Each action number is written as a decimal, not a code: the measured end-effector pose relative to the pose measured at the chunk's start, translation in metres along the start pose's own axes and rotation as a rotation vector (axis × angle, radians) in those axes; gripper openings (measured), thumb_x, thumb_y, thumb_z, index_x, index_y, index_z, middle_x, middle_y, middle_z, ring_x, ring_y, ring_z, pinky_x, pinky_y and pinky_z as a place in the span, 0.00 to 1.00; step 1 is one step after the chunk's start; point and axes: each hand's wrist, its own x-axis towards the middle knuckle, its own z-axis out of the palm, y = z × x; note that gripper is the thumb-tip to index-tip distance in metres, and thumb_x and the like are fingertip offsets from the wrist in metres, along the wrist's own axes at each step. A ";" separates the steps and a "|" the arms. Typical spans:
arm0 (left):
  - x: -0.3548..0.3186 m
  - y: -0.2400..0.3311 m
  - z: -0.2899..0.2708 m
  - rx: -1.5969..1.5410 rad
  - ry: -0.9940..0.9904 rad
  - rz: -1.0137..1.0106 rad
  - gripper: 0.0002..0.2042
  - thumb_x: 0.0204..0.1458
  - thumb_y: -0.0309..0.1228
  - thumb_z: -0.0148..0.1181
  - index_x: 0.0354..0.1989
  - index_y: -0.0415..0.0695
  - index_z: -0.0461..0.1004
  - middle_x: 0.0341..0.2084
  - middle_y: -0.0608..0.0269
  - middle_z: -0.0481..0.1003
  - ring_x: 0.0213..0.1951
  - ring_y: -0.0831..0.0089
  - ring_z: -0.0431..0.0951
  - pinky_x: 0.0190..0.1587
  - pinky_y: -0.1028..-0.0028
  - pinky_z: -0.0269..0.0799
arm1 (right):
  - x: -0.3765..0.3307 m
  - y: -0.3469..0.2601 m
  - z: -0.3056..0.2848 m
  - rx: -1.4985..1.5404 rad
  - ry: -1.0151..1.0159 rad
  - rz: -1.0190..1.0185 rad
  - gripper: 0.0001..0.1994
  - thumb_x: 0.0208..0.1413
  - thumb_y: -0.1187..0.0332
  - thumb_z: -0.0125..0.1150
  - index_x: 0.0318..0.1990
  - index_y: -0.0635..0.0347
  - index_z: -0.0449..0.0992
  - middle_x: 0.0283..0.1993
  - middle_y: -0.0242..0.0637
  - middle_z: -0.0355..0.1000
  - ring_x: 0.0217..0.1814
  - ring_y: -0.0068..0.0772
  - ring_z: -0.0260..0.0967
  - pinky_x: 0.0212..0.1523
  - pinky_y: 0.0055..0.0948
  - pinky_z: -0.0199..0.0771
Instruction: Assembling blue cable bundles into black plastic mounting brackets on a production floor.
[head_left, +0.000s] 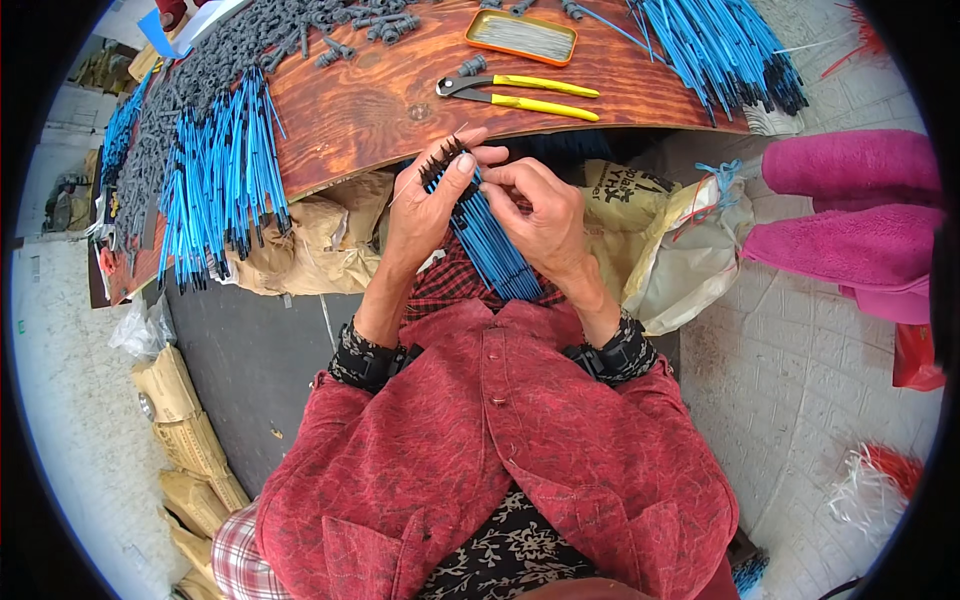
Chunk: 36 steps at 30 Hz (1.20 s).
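A bundle of thin blue rods [493, 250] with black tips lies over my lap and slants up toward the table edge. My left hand [430, 195] is closed around its upper end, the thumb pressed on the black tips. From the right, my right hand [545, 210] meets the bundle just below those tips, thumb and forefinger pinched together. What the pinch holds, if anything, is too small to make out. A fine wire end seems to poke out above the left fingers.
On the wooden table [350, 140] lie yellow-handled pliers [545, 97], an orange tin of thin wires [522, 38] and many grey plastic fittings [215, 50]. More blue rods [222, 170] hang over its left edge, others [715, 50] at right. A pale sack [690, 255] and pink cloth [850, 245] are to the right.
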 end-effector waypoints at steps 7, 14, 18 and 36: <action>-0.002 0.005 -0.001 -0.032 -0.021 -0.081 0.16 0.67 0.34 0.53 0.53 0.33 0.73 0.46 0.52 0.80 0.47 0.71 0.80 0.53 0.72 0.75 | -0.010 0.008 0.001 0.310 -0.068 0.285 0.05 0.55 0.73 0.67 0.36 0.62 0.79 0.31 0.34 0.75 0.29 0.22 0.72 0.30 0.24 0.72; 0.000 0.018 -0.005 0.084 -0.121 -0.122 0.17 0.66 0.38 0.55 0.50 0.36 0.76 0.47 0.56 0.80 0.49 0.72 0.78 0.55 0.71 0.73 | -0.018 0.033 0.005 0.603 -0.203 0.374 0.16 0.65 0.60 0.61 0.47 0.66 0.74 0.40 0.33 0.75 0.39 0.20 0.71 0.42 0.26 0.74; 0.003 0.022 -0.004 0.118 -0.180 -0.099 0.17 0.66 0.40 0.54 0.51 0.37 0.76 0.51 0.53 0.79 0.50 0.72 0.77 0.56 0.70 0.72 | -0.014 0.031 0.000 0.720 -0.414 0.466 0.21 0.66 0.53 0.58 0.50 0.65 0.75 0.42 0.32 0.74 0.41 0.20 0.70 0.45 0.25 0.72; 0.010 0.017 -0.003 -0.275 -0.250 -0.286 0.12 0.67 0.35 0.51 0.50 0.38 0.71 0.53 0.44 0.75 0.51 0.66 0.78 0.55 0.68 0.77 | -0.006 -0.001 -0.026 0.001 -0.037 -0.040 0.09 0.52 0.74 0.66 0.42 0.55 0.81 0.31 0.38 0.77 0.26 0.37 0.75 0.28 0.32 0.76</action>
